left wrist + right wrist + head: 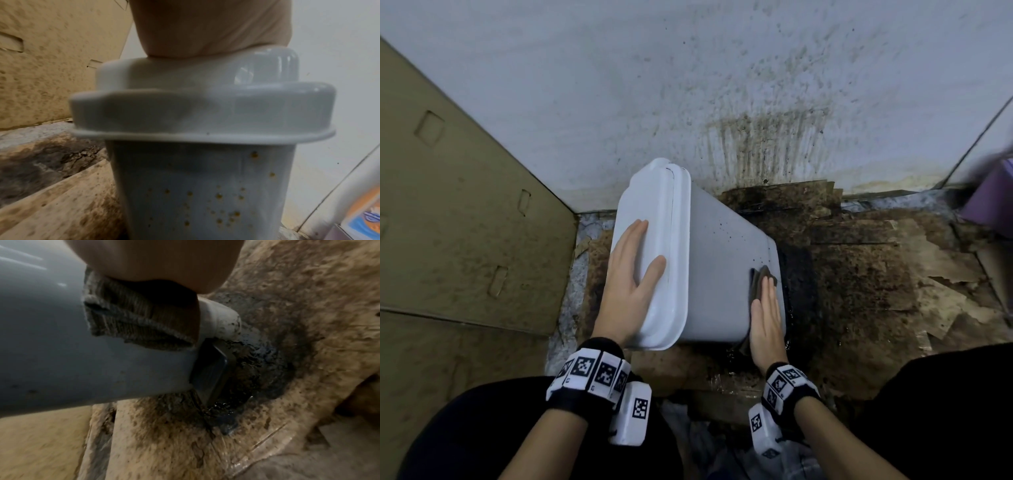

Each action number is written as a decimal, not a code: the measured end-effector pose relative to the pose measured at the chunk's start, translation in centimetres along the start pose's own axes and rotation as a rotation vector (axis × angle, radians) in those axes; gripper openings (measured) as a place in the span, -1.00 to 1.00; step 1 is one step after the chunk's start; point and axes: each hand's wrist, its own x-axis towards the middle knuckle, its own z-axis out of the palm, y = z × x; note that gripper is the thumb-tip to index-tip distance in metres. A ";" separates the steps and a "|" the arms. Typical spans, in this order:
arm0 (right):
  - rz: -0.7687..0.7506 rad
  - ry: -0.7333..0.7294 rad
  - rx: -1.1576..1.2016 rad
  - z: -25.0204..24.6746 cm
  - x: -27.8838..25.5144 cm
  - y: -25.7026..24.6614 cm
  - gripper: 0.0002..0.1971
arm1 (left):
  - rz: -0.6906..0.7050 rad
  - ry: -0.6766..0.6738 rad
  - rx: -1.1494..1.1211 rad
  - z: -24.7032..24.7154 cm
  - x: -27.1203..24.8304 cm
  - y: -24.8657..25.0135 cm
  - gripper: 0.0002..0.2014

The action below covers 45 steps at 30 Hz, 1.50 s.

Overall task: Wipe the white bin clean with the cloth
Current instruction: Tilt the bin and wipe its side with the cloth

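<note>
The white bin point(722, 267) leans over on the floor, its lid point(654, 212) toward the left and its base to the right. My left hand point(635, 260) lies flat on the lid with straight fingers; in the left wrist view the palm point(205, 27) rests on the lid point(205, 110) above the bin's brown-speckled wall point(205, 186). My right hand point(763, 298) presses a folded brown-grey cloth point(758, 277) flat against the bin's side near the base. In the right wrist view the cloth point(133, 324) sits under the palm point(164, 259), just beside a black foot pedal point(211, 369).
A stained cardboard box point(465, 222) stands on the left. The wall point(756, 102) behind carries dark splatter. Soiled, torn cardboard point(876, 274) covers the floor, with a wet black patch point(801, 291) at the bin's base. A purple object point(989, 195) is at the right edge.
</note>
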 end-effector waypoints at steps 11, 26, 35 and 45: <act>0.044 0.051 0.127 2.1 -1.0 -4.5 -0.41 | 0.021 -0.024 0.053 0.5 0.1 0.5 -0.37; -0.340 -0.076 -0.009 2.8 -3.8 -10.9 -0.46 | 0.038 -0.036 0.086 0.3 0.1 0.2 -0.36; -0.095 -0.011 -0.002 0.4 -1.1 -1.3 -0.49 | 0.000 -0.030 0.035 -0.2 0.0 0.0 -0.36; 0.220 -0.017 0.079 -0.9 0.9 1.1 -0.47 | 0.013 -0.024 0.062 0.1 0.1 0.1 -0.35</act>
